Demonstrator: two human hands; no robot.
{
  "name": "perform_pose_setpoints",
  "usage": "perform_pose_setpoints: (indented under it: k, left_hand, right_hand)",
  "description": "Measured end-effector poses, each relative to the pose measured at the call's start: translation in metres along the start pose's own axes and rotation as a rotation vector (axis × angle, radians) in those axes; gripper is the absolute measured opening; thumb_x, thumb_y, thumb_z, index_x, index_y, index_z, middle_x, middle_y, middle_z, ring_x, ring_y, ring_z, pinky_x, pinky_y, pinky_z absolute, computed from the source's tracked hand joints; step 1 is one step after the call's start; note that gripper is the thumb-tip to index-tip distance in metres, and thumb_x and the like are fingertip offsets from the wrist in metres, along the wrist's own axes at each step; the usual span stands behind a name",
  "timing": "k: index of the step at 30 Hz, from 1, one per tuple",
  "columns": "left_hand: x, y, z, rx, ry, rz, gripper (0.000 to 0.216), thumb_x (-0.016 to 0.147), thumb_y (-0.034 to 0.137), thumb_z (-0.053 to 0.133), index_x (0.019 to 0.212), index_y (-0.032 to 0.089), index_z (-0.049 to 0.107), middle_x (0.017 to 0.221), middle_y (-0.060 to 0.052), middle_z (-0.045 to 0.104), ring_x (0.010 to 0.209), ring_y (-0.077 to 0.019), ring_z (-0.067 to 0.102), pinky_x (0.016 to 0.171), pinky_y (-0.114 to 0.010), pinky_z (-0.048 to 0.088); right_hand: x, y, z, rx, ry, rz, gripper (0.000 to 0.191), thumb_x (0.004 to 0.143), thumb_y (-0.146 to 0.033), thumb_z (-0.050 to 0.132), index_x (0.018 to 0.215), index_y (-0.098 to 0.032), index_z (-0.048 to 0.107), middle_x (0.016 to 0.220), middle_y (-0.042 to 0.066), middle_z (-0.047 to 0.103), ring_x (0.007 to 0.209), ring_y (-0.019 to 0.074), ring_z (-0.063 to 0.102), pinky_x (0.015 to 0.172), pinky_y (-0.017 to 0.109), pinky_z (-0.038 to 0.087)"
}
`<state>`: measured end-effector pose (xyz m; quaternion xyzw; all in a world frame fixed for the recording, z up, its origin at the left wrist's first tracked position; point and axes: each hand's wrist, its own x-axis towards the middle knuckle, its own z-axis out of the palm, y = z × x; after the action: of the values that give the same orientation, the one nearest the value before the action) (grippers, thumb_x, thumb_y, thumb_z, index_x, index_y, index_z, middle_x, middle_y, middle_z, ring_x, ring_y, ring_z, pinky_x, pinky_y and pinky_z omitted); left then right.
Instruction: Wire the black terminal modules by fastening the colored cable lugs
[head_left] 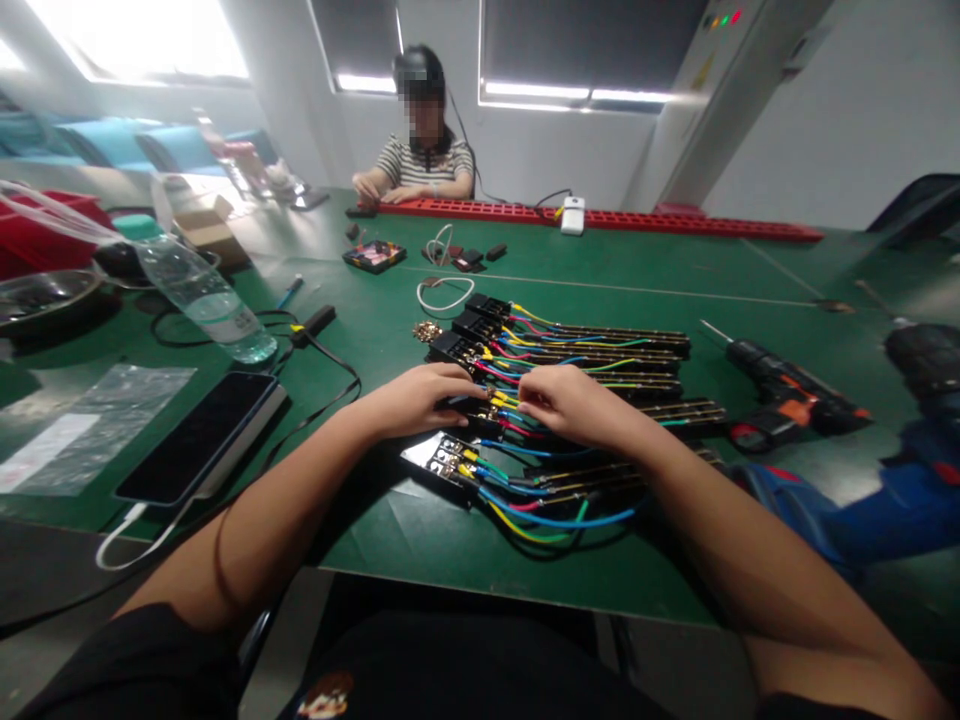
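Observation:
Several black wired strips lie side by side, each with a black terminal block at its left end and coloured wires running right. My left hand (pixel 420 400) grips one block in the row, its fingers over the top and thumb at the near side. My right hand (pixel 566 405) has its fingers curled in at the yellow and red wires just right of that block; what they pinch is hidden. Nearest me lies another terminal block (pixel 450 462) with brass contacts, and a long blue wire (pixel 559 517) loops from it. Farther off are more wired blocks (pixel 480 308) and black strips (pixel 637 337).
Small brass parts (pixel 427 331) are piled behind my left hand. At left are a phone (pixel 199 435), a water bottle (pixel 210 300) and a plastic bag (pixel 97 430). Right are a power drill (pixel 787 395) and a blue tool (pixel 862 510). A person (pixel 427 165) sits opposite behind a red rail (pixel 675 222).

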<state>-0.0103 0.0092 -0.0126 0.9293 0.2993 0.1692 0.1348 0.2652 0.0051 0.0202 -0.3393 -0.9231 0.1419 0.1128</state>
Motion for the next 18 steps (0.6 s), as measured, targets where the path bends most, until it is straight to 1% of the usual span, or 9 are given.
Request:
perform_pose_setpoints:
  k: [5,10,18]
  left_hand:
    - [0.0,0.001,0.0,-0.015,0.011,-0.001,0.04,0.091,0.032,0.07,0.131,0.026,0.068,0.12,-0.01,0.068,0.11,-0.0227,0.066,0.097,-0.036,0.053]
    - [-0.001,0.0,0.001,-0.017,0.007,-0.001,0.04,0.093,0.034,0.069,0.131,0.023,0.067,0.12,-0.01,0.067,0.109,-0.0219,0.066,0.096,-0.035,0.053]
    - [-0.001,0.002,0.0,-0.046,0.017,-0.023,0.042,0.092,0.037,0.07,0.13,0.021,0.067,0.121,-0.01,0.069,0.108,-0.0215,0.066,0.096,-0.034,0.052]
  right_hand:
    - [0.001,-0.004,0.006,-0.03,-0.039,0.011,0.012,0.09,-0.013,0.062,0.079,-0.015,0.063,0.078,0.003,0.062,0.07,0.0134,0.049,0.067,0.025,0.032]
    - [0.003,-0.005,0.011,-0.063,-0.041,0.03,0.013,0.088,-0.01,0.062,0.076,-0.015,0.062,0.077,0.002,0.061,0.07,0.0135,0.049,0.067,0.025,0.031]
    - [0.003,-0.007,0.01,-0.074,-0.034,0.038,0.014,0.088,-0.009,0.06,0.076,-0.016,0.061,0.078,0.002,0.059,0.07,0.0133,0.047,0.065,0.026,0.029]
